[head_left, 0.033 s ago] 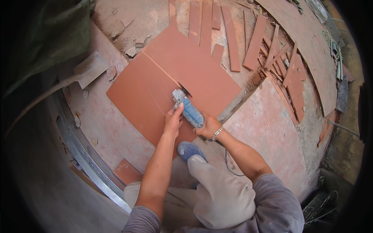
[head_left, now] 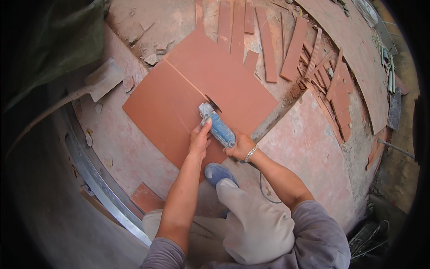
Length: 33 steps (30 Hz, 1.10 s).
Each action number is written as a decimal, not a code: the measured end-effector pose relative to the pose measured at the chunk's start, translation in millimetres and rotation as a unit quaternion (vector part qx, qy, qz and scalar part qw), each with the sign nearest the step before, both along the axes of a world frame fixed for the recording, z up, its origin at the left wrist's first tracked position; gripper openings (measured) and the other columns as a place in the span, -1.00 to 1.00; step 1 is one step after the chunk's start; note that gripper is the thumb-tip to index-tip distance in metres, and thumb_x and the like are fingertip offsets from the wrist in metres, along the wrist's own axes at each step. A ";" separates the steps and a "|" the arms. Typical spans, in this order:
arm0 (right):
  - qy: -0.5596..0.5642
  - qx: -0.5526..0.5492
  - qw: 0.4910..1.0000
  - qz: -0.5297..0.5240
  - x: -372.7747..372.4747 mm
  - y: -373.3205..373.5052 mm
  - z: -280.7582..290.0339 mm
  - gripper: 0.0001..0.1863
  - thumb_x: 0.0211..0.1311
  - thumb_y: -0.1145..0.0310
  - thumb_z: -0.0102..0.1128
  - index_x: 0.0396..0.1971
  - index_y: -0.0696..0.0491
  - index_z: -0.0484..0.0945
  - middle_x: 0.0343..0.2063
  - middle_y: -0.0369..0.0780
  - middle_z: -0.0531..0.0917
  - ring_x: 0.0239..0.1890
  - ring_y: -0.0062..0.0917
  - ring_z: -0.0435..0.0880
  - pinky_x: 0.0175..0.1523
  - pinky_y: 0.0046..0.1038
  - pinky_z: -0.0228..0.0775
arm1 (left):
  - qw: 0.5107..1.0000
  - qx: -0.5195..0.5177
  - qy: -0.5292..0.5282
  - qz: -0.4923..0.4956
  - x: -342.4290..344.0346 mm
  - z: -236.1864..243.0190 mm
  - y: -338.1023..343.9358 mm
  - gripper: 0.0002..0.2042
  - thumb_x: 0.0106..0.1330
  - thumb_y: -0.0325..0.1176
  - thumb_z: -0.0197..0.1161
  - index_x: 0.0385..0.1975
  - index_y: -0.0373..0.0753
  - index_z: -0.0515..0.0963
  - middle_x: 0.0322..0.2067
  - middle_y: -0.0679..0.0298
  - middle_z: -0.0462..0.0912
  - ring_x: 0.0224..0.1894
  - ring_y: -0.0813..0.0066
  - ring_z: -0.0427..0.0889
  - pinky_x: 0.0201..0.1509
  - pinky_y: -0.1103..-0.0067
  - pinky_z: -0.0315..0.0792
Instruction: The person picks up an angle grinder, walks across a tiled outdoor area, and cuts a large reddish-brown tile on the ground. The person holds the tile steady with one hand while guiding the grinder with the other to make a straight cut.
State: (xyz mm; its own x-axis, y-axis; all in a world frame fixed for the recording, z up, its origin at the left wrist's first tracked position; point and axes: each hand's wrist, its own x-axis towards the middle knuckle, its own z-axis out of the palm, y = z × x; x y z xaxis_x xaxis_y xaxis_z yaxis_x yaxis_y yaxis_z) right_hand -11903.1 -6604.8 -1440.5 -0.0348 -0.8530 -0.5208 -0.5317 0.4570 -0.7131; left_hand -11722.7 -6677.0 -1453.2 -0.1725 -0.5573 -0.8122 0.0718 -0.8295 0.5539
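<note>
A blue angle grinder [head_left: 221,130] with a thin dark disc [head_left: 213,103] sits over a large square red-brown tile [head_left: 165,112], the disc at the lower end of a pale straight groove that runs to the tile's upper left edge. My left hand [head_left: 198,140] grips the grinder by its head end, thumb laid along its side. Round the rear of the grinder my right hand [head_left: 242,145], with a metal bracelet at the wrist, is closed. A blue shoe [head_left: 217,172] rests at the tile's near corner, and a dark cord hangs below my right hand.
A shovel [head_left: 106,80] lies at upper left beside dark green fabric [head_left: 58,42]. Several tile strips [head_left: 268,45] and offcuts [head_left: 340,103] are scattered behind and to the right. A metal rail [head_left: 101,188] runs along the left. Hoses [head_left: 388,62] lie at far right.
</note>
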 end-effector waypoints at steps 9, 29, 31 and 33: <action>0.007 0.001 1.000 0.003 -7.2 -2.5 2.0 -0.07 -0.22 0.17 0.55 0.27 0.20 0.45 -0.09 0.14 0.73 0.00 -0.05 0.75 0.12 -0.22 0.58 | 1.000 0.004 0.004 0.004 -6.4 -4.1 -1.1 -0.20 0.22 0.27 0.42 0.34 -0.13 0.45 0.23 0.26 0.52 0.28 0.25 0.39 0.42 0.12 0.13; 0.015 0.038 0.999 0.018 -13.6 7.9 8.9 -0.03 -0.16 0.11 0.51 0.32 0.21 0.39 -0.13 0.21 0.72 -0.03 0.07 0.73 0.11 -0.13 0.59 | 1.000 0.004 0.015 0.008 -10.7 -7.6 12.1 -0.25 0.26 0.26 0.40 0.31 -0.13 0.46 0.18 0.30 0.54 0.25 0.31 0.43 0.39 0.15 0.16; 0.005 0.039 0.999 0.016 -14.8 10.0 9.4 -0.03 -0.16 0.11 0.51 0.32 0.21 0.38 -0.14 0.21 0.72 -0.03 0.08 0.73 0.11 -0.13 0.59 | 1.000 0.005 0.017 0.007 -11.6 -7.2 14.0 -0.25 0.26 0.25 0.40 0.32 -0.13 0.46 0.19 0.30 0.54 0.26 0.29 0.43 0.40 0.14 0.15; 0.006 0.034 0.999 0.017 -16.2 12.3 8.9 -0.03 -0.16 0.11 0.51 0.32 0.21 0.38 -0.14 0.21 0.72 -0.03 0.08 0.73 0.11 -0.13 0.59 | 1.000 0.008 0.014 0.004 -13.0 -6.5 16.1 -0.26 0.27 0.24 0.39 0.32 -0.12 0.46 0.20 0.29 0.54 0.27 0.28 0.43 0.40 0.13 0.14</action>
